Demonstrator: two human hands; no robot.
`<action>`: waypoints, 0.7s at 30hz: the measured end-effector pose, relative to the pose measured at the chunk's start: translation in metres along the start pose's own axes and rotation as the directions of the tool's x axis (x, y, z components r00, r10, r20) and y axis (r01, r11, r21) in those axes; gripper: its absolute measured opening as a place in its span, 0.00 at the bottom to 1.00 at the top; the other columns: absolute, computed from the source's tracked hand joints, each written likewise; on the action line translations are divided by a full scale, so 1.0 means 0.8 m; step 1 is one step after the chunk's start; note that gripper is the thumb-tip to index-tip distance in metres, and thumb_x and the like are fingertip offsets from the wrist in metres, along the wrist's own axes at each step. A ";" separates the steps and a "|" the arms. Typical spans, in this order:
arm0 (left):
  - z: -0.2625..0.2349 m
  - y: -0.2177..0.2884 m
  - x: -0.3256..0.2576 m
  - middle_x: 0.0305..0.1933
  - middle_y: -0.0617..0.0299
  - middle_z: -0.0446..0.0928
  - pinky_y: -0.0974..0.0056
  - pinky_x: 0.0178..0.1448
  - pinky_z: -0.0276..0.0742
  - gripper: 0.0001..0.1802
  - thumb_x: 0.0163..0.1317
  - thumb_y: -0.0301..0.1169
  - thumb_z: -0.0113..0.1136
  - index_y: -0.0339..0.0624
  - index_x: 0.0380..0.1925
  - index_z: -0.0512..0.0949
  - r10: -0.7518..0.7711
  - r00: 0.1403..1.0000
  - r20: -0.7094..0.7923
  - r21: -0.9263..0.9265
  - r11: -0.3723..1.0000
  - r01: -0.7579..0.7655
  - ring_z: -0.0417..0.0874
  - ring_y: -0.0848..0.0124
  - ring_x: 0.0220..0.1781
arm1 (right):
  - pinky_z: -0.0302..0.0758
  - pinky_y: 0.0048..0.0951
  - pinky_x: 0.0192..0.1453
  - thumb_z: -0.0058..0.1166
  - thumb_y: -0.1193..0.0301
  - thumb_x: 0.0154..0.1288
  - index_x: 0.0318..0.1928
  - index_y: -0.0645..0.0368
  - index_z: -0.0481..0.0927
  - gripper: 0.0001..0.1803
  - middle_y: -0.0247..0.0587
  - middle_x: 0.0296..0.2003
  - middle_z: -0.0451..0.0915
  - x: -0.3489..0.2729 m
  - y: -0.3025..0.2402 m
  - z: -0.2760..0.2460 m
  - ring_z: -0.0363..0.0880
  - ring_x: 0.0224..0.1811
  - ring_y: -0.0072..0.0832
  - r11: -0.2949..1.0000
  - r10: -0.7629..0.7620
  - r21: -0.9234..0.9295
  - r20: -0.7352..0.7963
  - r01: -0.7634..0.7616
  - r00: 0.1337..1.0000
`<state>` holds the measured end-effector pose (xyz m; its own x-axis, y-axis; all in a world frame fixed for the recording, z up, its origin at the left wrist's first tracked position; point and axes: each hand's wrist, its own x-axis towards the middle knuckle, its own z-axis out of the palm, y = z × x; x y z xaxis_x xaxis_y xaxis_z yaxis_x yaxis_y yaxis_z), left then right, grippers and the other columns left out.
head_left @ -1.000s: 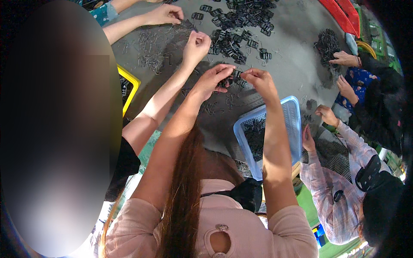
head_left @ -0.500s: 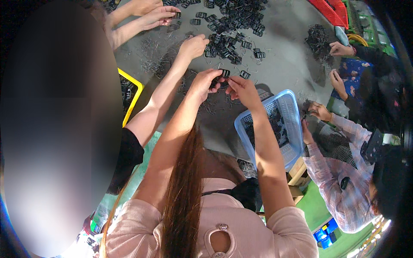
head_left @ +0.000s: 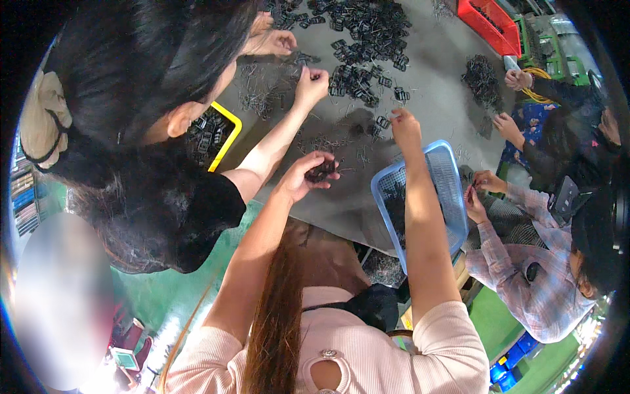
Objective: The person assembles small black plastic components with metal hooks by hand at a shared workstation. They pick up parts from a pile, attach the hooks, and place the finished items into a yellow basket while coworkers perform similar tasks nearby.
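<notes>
My left hand (head_left: 308,176) is half closed, palm up, around a few black buckles (head_left: 321,172) over the near edge of the table. Farther out, my right hand (head_left: 407,133) is stretched past the blue basket, thumb and forefinger drawn together. Just left of its fingertips lies a black slotted buckle (head_left: 382,123). Whatever is in that pinch is too small to make out. A heap of similar black buckles (head_left: 367,33) spreads over the far middle of the grey table (head_left: 440,85). Thin bent wire pieces (head_left: 321,142) are scattered beyond my left hand.
The light-blue basket (head_left: 459,197), with dark pieces inside, stands under my right forearm. A yellow-rimmed bin (head_left: 226,148) of black buckles is at left, beside a co-worker's arm (head_left: 279,134). Co-workers' hands (head_left: 508,128) work at right near a dark wire pile (head_left: 481,82) and red crate (head_left: 508,33).
My hands have come apart. The left has drawn back toward me with the buckles, and the right has moved to the right. A co-worker at left has leaned over the table.
</notes>
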<state>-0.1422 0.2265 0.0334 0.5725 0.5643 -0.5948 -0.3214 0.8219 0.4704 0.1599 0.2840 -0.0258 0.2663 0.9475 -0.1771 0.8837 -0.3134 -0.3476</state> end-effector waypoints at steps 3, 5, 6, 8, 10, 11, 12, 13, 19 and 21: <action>-0.008 -0.013 0.010 0.30 0.66 0.76 0.68 0.30 0.73 0.13 0.59 0.42 0.58 0.45 0.32 0.74 -0.038 0.992 -0.119 0.067 0.997 0.046 0.80 0.73 0.34 | 0.75 0.43 0.47 0.46 0.64 0.61 0.46 0.53 0.76 0.14 0.49 0.41 0.79 0.021 0.000 0.008 0.77 0.46 0.46 0.994 0.100 -0.057 0.078 -0.095 0.992; -0.006 -0.019 0.037 0.29 0.66 0.76 0.69 0.27 0.72 0.12 0.56 0.39 0.61 0.45 0.32 0.74 -0.054 0.989 -0.135 0.203 0.976 0.081 0.79 0.75 0.30 | 0.74 0.39 0.49 0.53 0.63 0.58 0.44 0.49 0.77 0.13 0.44 0.43 0.78 0.038 0.019 0.034 0.77 0.48 0.40 0.977 0.135 -0.177 0.065 -0.121 0.989; -0.002 -0.020 0.052 0.29 0.66 0.76 0.70 0.26 0.72 0.11 0.55 0.38 0.63 0.45 0.31 0.74 -0.062 0.988 -0.140 0.272 0.957 0.098 0.79 0.76 0.29 | 0.73 0.37 0.50 0.56 0.63 0.56 0.43 0.47 0.78 0.13 0.41 0.44 0.78 0.043 0.032 0.045 0.77 0.48 0.37 0.962 0.155 -0.236 0.057 -0.137 0.986; 0.005 -0.023 0.081 0.28 0.64 0.75 0.68 0.25 0.73 0.12 0.52 0.35 0.65 0.43 0.32 0.74 0.038 0.982 -0.184 0.478 0.877 0.056 0.78 0.75 0.27 | 0.74 0.38 0.49 0.57 0.63 0.55 0.40 0.48 0.79 0.11 0.41 0.42 0.79 0.044 0.019 0.046 0.77 0.47 0.38 0.948 0.213 -0.268 0.140 -0.170 0.967; 0.007 -0.024 0.115 0.30 0.62 0.76 0.64 0.29 0.75 0.13 0.51 0.34 0.64 0.41 0.34 0.74 0.161 0.971 -0.179 0.727 0.686 0.021 0.80 0.71 0.30 | 0.75 0.37 0.46 0.59 0.63 0.54 0.38 0.50 0.79 0.11 0.41 0.38 0.80 0.042 0.005 0.039 0.79 0.44 0.38 0.947 0.239 -0.262 0.199 -0.183 0.950; 0.009 -0.027 0.131 0.32 0.61 0.76 0.62 0.32 0.76 0.14 0.51 0.34 0.64 0.41 0.35 0.74 0.318 0.939 -0.130 0.857 0.513 -0.055 0.80 0.68 0.33 | 0.75 0.35 0.44 0.60 0.64 0.53 0.38 0.51 0.80 0.11 0.40 0.35 0.81 0.044 0.001 0.033 0.80 0.42 0.36 0.953 0.237 -0.240 0.207 -0.185 0.949; 0.011 -0.032 0.147 0.34 0.59 0.76 0.60 0.35 0.76 0.15 0.51 0.34 0.64 0.41 0.37 0.74 0.456 0.889 -0.046 0.945 0.308 -0.109 0.80 0.65 0.36 | 0.76 0.34 0.41 0.61 0.64 0.53 0.37 0.53 0.80 0.12 0.40 0.32 0.81 0.043 -0.001 0.026 0.80 0.39 0.34 0.958 0.235 -0.218 0.215 -0.188 0.948; 0.013 -0.037 0.163 0.36 0.58 0.76 0.58 0.38 0.76 0.16 0.51 0.34 0.64 0.41 0.38 0.74 0.569 0.820 0.063 0.986 0.090 -0.138 0.80 0.62 0.39 | 0.75 0.31 0.39 0.61 0.65 0.53 0.38 0.55 0.80 0.12 0.40 0.30 0.80 0.039 -0.001 0.016 0.80 0.36 0.31 0.979 0.201 -0.024 0.251 -0.202 0.947; 0.038 -0.040 0.194 0.39 0.55 0.77 0.55 0.45 0.76 0.17 0.50 0.35 0.63 0.41 0.39 0.74 0.498 0.867 0.028 0.996 -0.089 0.019 0.79 0.56 0.40 | 0.71 0.22 0.32 0.55 0.65 0.60 0.42 0.62 0.79 0.15 0.36 0.28 0.78 -0.020 0.016 -0.036 0.75 0.31 0.18 0.776 0.151 0.573 0.239 -0.265 0.959; 0.015 -0.039 0.197 0.37 0.56 0.78 0.57 0.40 0.78 0.16 0.52 0.35 0.63 0.39 0.39 0.75 0.440 0.898 -0.005 0.983 0.165 -0.076 0.81 0.59 0.35 | 0.72 0.23 0.34 0.51 0.64 0.63 0.45 0.63 0.77 0.16 0.37 0.31 0.78 -0.036 0.011 -0.046 0.77 0.34 0.22 0.320 0.114 0.879 0.334 -0.352 0.936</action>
<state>-0.0333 0.2886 -0.0673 0.3689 0.8690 -0.3298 0.6451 0.0160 0.7639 0.1740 0.2559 0.0100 0.2215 0.8296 -0.5125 -0.1491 -0.4905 -0.8586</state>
